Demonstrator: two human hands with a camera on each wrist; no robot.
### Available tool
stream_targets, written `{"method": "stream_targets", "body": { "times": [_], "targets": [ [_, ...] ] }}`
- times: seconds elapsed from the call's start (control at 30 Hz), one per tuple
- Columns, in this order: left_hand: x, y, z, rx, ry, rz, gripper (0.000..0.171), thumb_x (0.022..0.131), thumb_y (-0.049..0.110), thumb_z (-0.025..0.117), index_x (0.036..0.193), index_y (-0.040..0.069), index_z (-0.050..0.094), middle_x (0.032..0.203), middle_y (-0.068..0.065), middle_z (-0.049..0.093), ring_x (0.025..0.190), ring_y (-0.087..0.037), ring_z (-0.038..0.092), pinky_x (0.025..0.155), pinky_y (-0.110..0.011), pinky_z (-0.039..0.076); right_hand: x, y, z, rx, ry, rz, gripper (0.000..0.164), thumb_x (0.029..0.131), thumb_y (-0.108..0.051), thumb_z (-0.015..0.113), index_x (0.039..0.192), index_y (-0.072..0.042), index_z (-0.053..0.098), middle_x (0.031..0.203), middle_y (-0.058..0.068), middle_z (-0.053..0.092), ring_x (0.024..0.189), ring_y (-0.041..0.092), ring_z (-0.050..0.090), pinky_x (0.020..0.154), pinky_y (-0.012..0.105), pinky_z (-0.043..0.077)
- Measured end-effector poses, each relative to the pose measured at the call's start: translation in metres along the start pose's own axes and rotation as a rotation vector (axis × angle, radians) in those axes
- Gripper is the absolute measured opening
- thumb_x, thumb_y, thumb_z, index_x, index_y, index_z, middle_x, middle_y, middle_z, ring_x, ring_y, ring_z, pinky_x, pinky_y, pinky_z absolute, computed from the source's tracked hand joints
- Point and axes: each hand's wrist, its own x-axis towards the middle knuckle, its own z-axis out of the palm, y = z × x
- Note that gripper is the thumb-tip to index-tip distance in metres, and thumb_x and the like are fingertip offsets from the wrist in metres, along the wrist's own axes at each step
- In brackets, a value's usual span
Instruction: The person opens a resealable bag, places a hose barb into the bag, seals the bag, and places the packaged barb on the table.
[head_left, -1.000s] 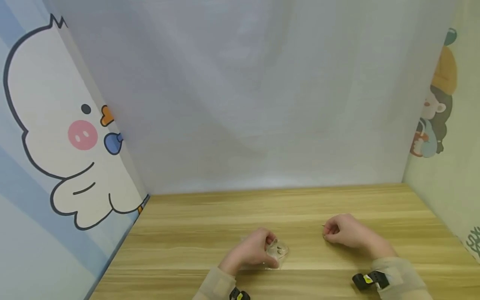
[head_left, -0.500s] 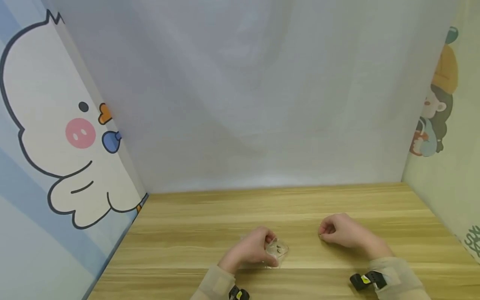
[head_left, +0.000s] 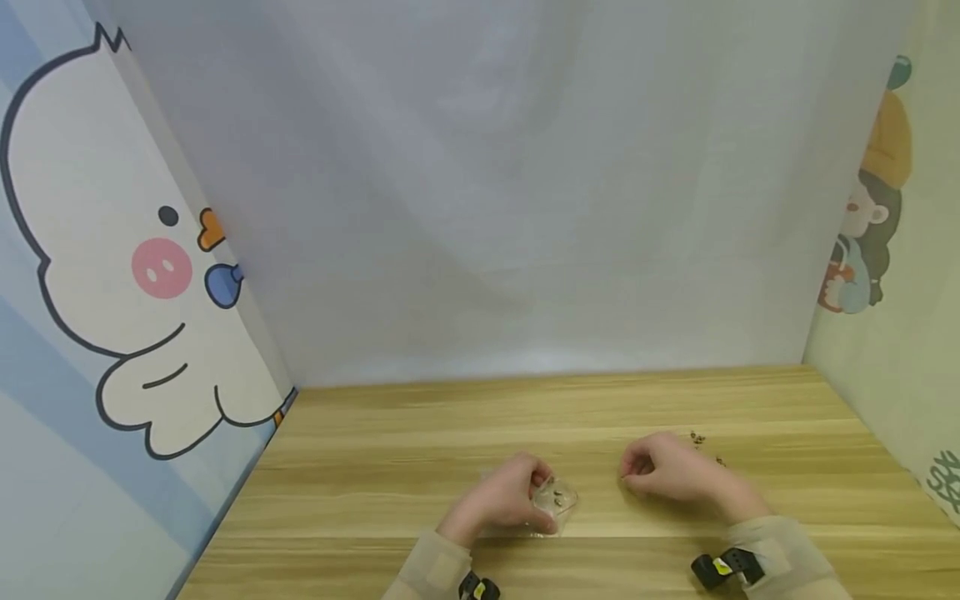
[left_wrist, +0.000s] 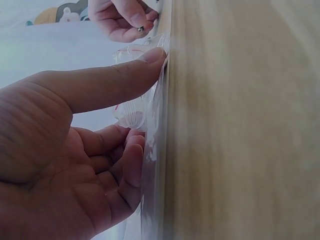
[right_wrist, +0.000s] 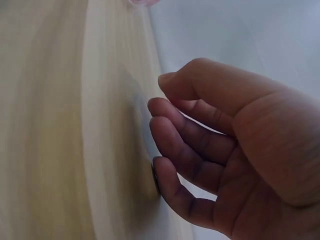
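Note:
My left hand (head_left: 504, 497) rests on the table and holds a clear plastic zip bag (head_left: 564, 497) with its mouth spread between thumb and fingers. A couple of small dark pieces show inside the bag. In the left wrist view the bag (left_wrist: 132, 120) bulges open between the thumb and the curled fingers. To the right of the bag, my right hand (head_left: 671, 471) pinches a tiny shiny metal piece (left_wrist: 140, 29) between thumb and fingertip. In the right wrist view the thumb and curled fingers (right_wrist: 167, 132) hide that piece.
Several small dark pieces (head_left: 697, 439) lie on the table behind the right hand, with more (head_left: 720, 461) beside its wrist. The wooden table (head_left: 390, 433) meets a pale grey curtain (head_left: 525, 250) at the back. Cartoon-printed panels stand left and right.
My right hand has moved left toward the bag, pinching its tiny piece, and the small pieces behind it have come into view. My left hand and the bag have stayed put.

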Motion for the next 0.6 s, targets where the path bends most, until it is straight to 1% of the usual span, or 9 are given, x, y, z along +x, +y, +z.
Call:
{"method": "stream_targets", "body": {
  "times": [0.13,0.3,0.43,0.6],
  "targets": [
    [-0.001,0.001,0.000,0.013,0.003,-0.003,0.062,0.071,0.007,0.100,0.123,-0.001,0.068,0.108,0.001,0.063,0.091,-0.009,0.057,0.086,-0.026,0.052,0.002,-0.007,0.005,0.004,-0.009,-0.007,0.006,0.094,-0.016,0.080,0.094,-0.014,0.074,0.088,-0.010,0.069,0.083,0.005,0.065,0.075,0.028,0.057],
    [-0.001,0.000,0.001,0.006,0.007,-0.001,0.061,0.071,0.006,0.100,0.122,-0.001,0.067,0.108,0.000,0.063,0.092,-0.010,0.057,0.086,-0.026,0.052,0.004,-0.016,0.012,0.049,-0.019,-0.012,0.006,0.093,-0.012,0.081,0.095,-0.012,0.075,0.089,-0.008,0.070,0.083,0.008,0.065,0.076,0.028,0.057],
    [-0.001,0.000,0.000,-0.010,0.011,0.003,0.061,0.070,0.005,0.100,0.122,-0.001,0.067,0.108,0.000,0.063,0.092,-0.010,0.056,0.086,-0.026,0.052,0.008,-0.019,0.017,0.083,-0.033,-0.043,0.007,0.091,-0.011,0.081,0.096,-0.012,0.076,0.089,-0.008,0.071,0.083,0.008,0.067,0.078,0.028,0.058],
    [-0.002,0.000,0.000,-0.005,0.010,0.004,0.062,0.070,0.006,0.100,0.122,-0.001,0.067,0.108,0.000,0.062,0.091,-0.010,0.056,0.085,-0.026,0.051,0.011,-0.024,0.024,0.123,-0.055,-0.070,0.007,0.091,-0.011,0.081,0.095,-0.012,0.076,0.088,-0.008,0.071,0.082,0.008,0.067,0.078,0.028,0.059]
  ]
}}
